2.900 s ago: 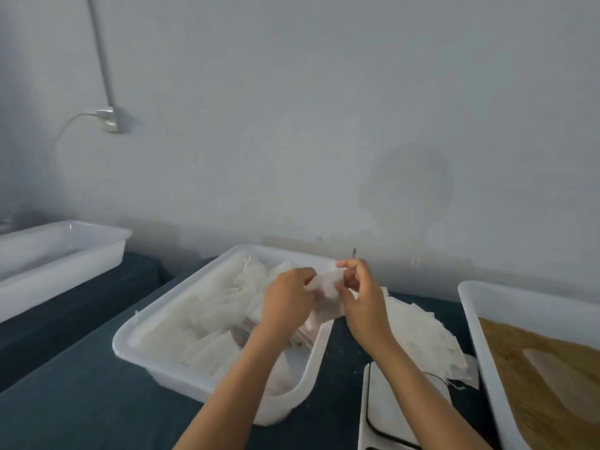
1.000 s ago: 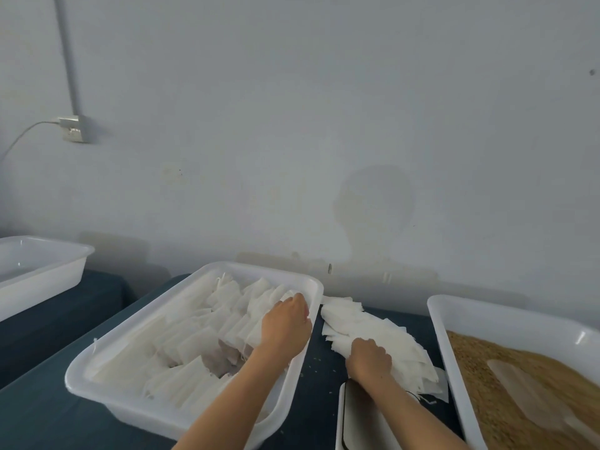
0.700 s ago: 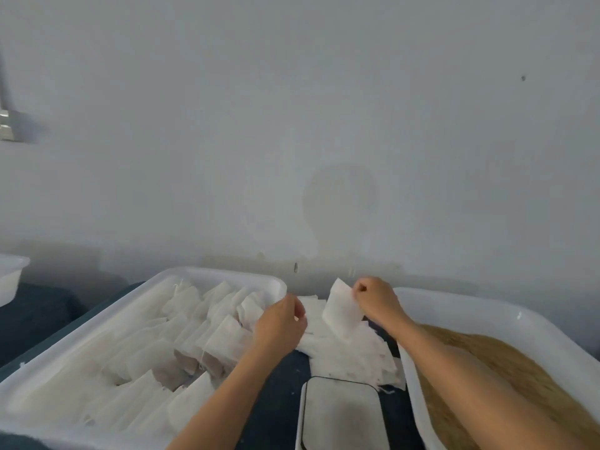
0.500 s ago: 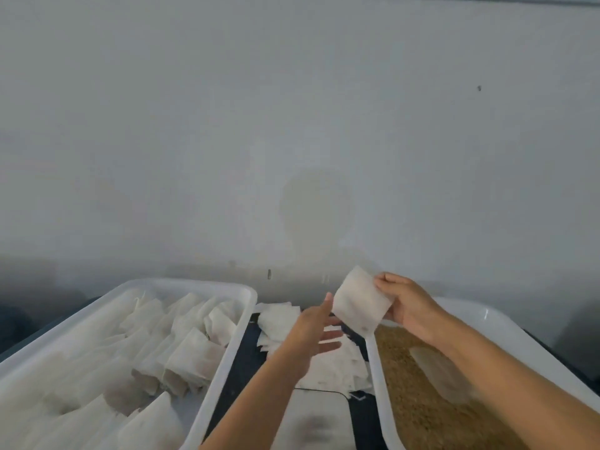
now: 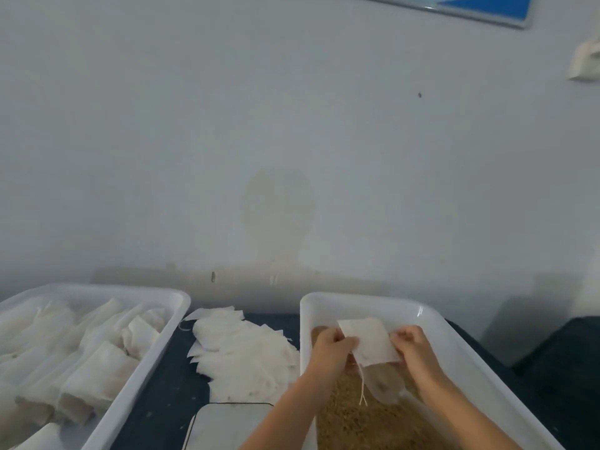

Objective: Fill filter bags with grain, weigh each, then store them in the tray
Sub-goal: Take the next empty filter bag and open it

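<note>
We hold empty filter bag (image 5: 368, 344) over grain (image 5: 367, 420): left hand (image 5: 332, 349), right hand (image 5: 412, 349) pinching edges. Tray (image 5: 136, 375) already stocked; this bag unfilled, unweighed.

Left hand (image 5: 334, 347) and right hand (image 5: 410, 347) pinch a filter bag (image 5: 368, 341) above the grain tray (image 5: 363, 302).
</note>
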Motion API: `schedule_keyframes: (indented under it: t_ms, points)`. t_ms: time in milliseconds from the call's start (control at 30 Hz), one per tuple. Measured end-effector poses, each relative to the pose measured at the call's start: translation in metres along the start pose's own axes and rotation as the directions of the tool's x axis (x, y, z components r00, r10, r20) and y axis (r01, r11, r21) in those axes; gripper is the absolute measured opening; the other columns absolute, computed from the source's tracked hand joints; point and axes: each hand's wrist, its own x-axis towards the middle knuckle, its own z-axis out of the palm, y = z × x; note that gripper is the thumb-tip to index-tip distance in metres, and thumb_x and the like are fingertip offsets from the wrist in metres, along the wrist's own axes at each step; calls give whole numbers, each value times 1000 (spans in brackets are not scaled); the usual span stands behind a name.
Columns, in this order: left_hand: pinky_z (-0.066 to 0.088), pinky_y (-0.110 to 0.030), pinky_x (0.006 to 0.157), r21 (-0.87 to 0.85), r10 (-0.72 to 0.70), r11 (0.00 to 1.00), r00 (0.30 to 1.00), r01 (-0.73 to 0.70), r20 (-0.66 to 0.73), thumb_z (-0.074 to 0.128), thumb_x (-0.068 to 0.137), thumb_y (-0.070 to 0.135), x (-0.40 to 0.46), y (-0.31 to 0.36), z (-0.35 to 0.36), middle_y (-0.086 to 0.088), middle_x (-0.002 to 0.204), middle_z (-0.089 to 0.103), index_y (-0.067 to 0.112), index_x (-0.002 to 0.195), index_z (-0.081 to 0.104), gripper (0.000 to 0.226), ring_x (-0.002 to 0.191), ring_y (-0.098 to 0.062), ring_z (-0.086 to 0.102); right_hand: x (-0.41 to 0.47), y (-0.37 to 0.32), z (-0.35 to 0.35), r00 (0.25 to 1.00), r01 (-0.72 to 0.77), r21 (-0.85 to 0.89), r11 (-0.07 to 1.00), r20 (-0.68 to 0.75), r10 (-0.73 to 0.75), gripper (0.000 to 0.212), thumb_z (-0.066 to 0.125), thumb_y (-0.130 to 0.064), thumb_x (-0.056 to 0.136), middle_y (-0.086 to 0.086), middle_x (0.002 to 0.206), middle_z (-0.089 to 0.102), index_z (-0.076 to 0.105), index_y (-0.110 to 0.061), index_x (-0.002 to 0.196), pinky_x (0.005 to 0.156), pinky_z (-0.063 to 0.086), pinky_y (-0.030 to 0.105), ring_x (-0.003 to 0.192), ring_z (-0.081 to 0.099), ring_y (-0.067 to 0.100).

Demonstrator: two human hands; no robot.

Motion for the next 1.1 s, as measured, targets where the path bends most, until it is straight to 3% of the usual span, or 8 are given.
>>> schedule_keyframes:
  t_ms: [33, 100, 200, 300, 500, 667, 800, 1100]
  points:
    - [50, -21, 58, 45, 15, 999, 1000, -14, -8, 52, 93, 7, 4, -4, 1, -3, 75, 58, 13, 80, 53, 15, 66, -14, 58, 0, 3, -1, 994, 94, -148, 985, -44, -102, 7, 49, -13, 95, 15, 89, 55, 49, -9, 90, 73, 45, 40, 78, 54, 26]
    - [47, -21, 58, 133, 35, 990, 999, -35, 2, 52, 93, 7, 10, -11, 3, -2, 72, 56, 12, 77, 52, 17, 64, -13, 56, -1, 4, -1, 975, 213, -218, 952, -14, -222, 20, 50, -19, 95, 7, 70, 46, 44, -8, 80, 60, 38, 32, 60, 46, 17]
    - [41, -29, 62, 293, 64, 951, 991, -97, 120, 49, 89, 6, 12, -15, 6, -8, 75, 53, 8, 83, 51, 6, 65, -19, 51, -9, 2, 6, 970, 152, -31, 988, 199, -143, 29, 51, -27, 94, 1, 58, 39, 48, -7, 73, 46, 32, 17, 47, 39, 8]
    - [44, -31, 63, 344, 93, 925, 975, -160, 204, 45, 89, 8, 9, -18, 10, -8, 76, 58, 10, 83, 51, 8, 70, -21, 55, -13, 5, 16, 928, 19, 141, 990, 366, -70, 26, 50, -21, 94, 8, 59, 50, 55, -3, 75, 52, 42, 25, 53, 50, 17]
    - [44, -17, 52, 237, 110, 959, 975, -156, 196, 46, 97, 18, 5, -17, 9, 3, 67, 54, 13, 78, 47, 20, 57, -8, 53, -15, 3, 13, 904, -170, 407, 897, 427, -23, 25, 58, -26, 80, 14, 63, 56, 61, -2, 78, 60, 44, 37, 56, 53, 25]
    - [44, -19, 56, 259, 200, 936, 965, -240, 171, 48, 97, 18, 4, -20, 9, 0, 71, 55, 14, 78, 48, 19, 62, -12, 52, -16, 2, 13, 894, -173, 427, 887, 446, -40, 22, 50, -17, 92, 17, 72, 60, 60, 3, 88, 59, 51, 36, 60, 57, 25]
    - [43, -19, 55, 204, 197, 952, 967, -228, 161, 55, 93, 25, 3, -19, 9, 1, 68, 55, 13, 77, 46, 23, 62, -13, 52, -17, -1, 13, 891, -164, 436, 885, 450, -57, 15, 48, -7, 93, 14, 69, 59, 54, 0, 82, 47, 50, 30, 53, 57, 21]
    - [45, -21, 58, 218, 250, 934, 953, -284, 170, 54, 93, 14, 4, -19, 8, 1, 70, 55, 14, 74, 48, 20, 62, -12, 53, -17, 0, 13, 897, -122, 421, 899, 435, -82, 25, 53, -20, 85, 17, 77, 58, 56, 3, 94, 57, 52, 33, 62, 56, 22]
